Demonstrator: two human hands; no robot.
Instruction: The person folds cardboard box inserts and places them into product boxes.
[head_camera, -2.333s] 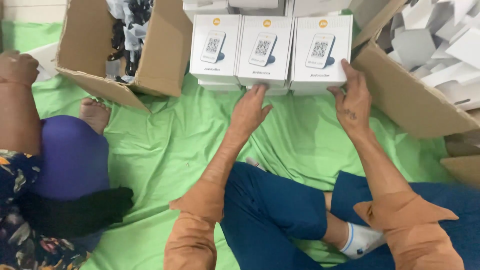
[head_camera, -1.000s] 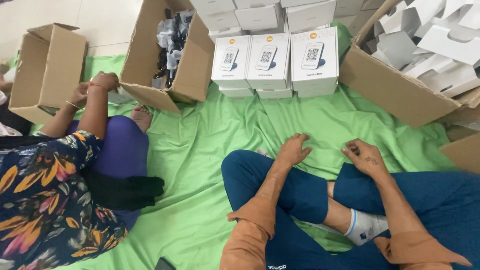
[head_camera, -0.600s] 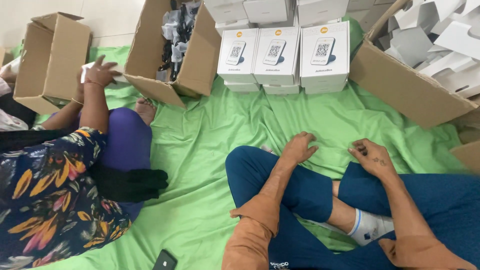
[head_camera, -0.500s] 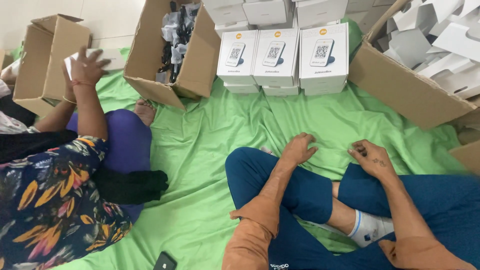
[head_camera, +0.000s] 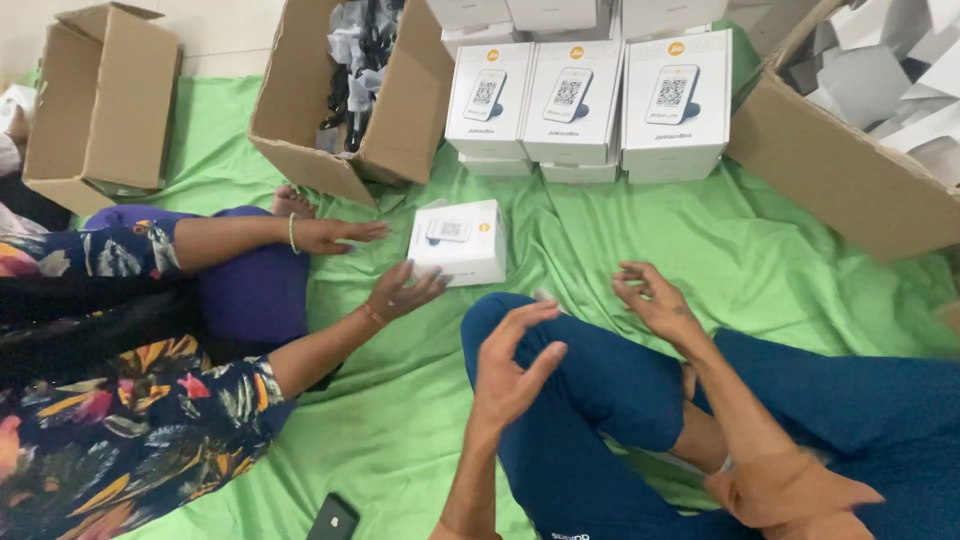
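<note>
left hand (head_camera: 510, 365): open, empty, above knee | right hand (head_camera: 655, 300): open, empty | white box (head_camera: 458, 241): on green sheet (head_camera: 700, 240), apparently touched by co-worker's hand (head_camera: 400, 292)

This looks like an informal packing or stock-sorting room, perhaps in a home or small storeroom: people sit on a green sheet (head_camera: 780, 260) spread over the floor, ringed by open cardboard cartons (head_camera: 100, 100), stacked white product boxes (head_camera: 575, 100) and a carton of white inserts (head_camera: 860, 90)
</note>
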